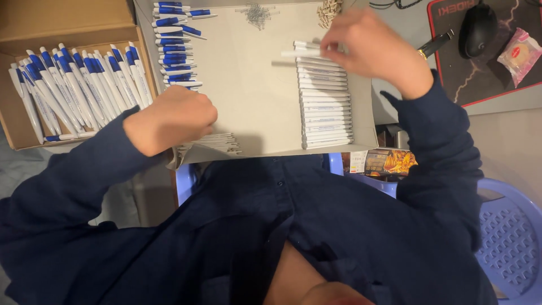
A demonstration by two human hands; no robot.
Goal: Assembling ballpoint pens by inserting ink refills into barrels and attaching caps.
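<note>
Right hand [372, 45] far right over grey cardboard tray [254, 96], fingers pinched on white pen barrel [302, 53] at far end of neat column of white barrels [326, 104]. Left hand [172, 118] curled at tray's near left edge, knuckles up; whether it holds anything, cannot tell. Small stack of white barrels [217, 142] just beside it. Blue pen tops [172, 42] in row, far left in tray. Springs [257, 14] piled at far edge. Brown box of finished blue-white pens [79, 85] left of tray.
</note>
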